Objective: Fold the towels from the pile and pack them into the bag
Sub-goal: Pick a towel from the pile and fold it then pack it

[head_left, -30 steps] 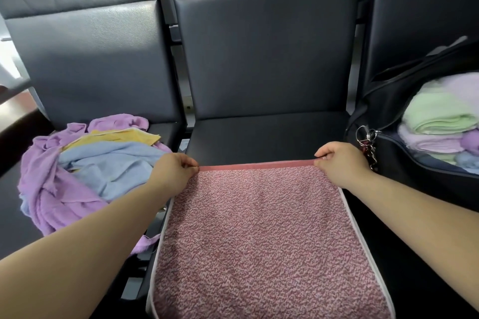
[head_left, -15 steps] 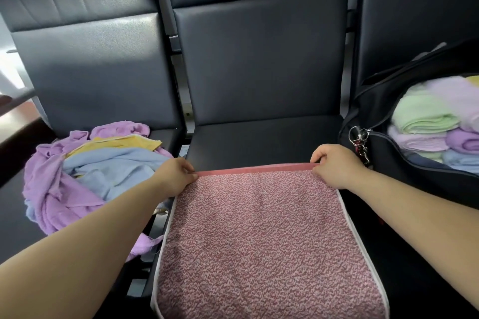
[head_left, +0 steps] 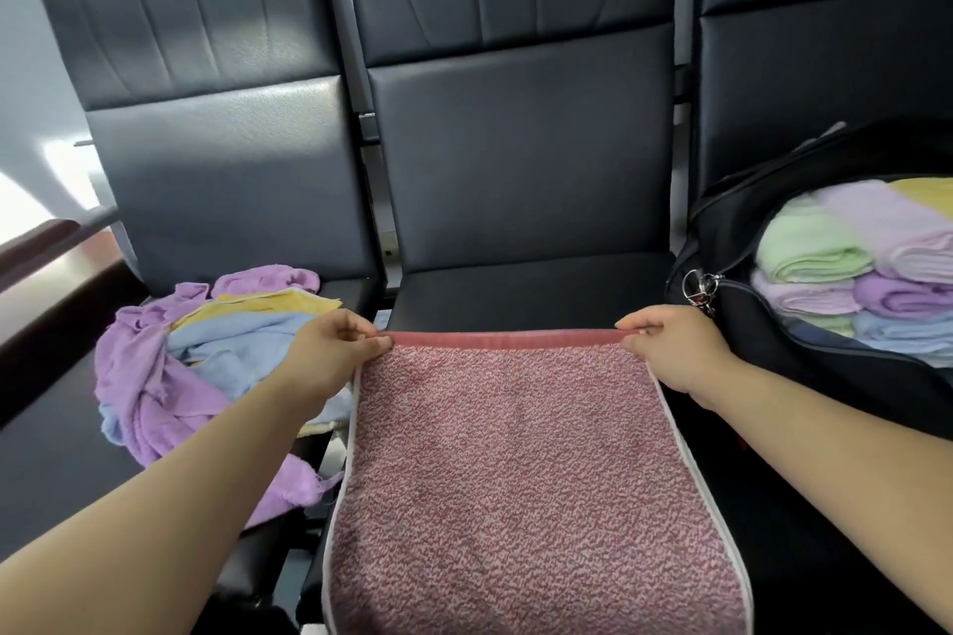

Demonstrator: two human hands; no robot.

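A pink speckled towel (head_left: 515, 469) with a white border lies spread over the middle seat, reaching toward me. My left hand (head_left: 330, 351) pinches its far left corner and my right hand (head_left: 670, 346) pinches its far right corner, the far edge stretched straight and slightly lifted between them. A loose pile of towels (head_left: 170, 361), purple, blue and yellow, sits on the left seat. On the right seat stands an open black bag (head_left: 732, 242) with several folded towels (head_left: 845, 268) inside, green, lilac, purple, blue and yellow.
Three dark padded seats stand in a row with tall backrests (head_left: 515, 144). A metal key ring (head_left: 699, 286) hangs at the bag's left end near my right hand. A brown wooden ledge (head_left: 46, 263) runs along the far left.
Both hands have lifted the towel's far edge a little off the seat, still holding the same corners. The camera has tilted up, showing more of the backrests.
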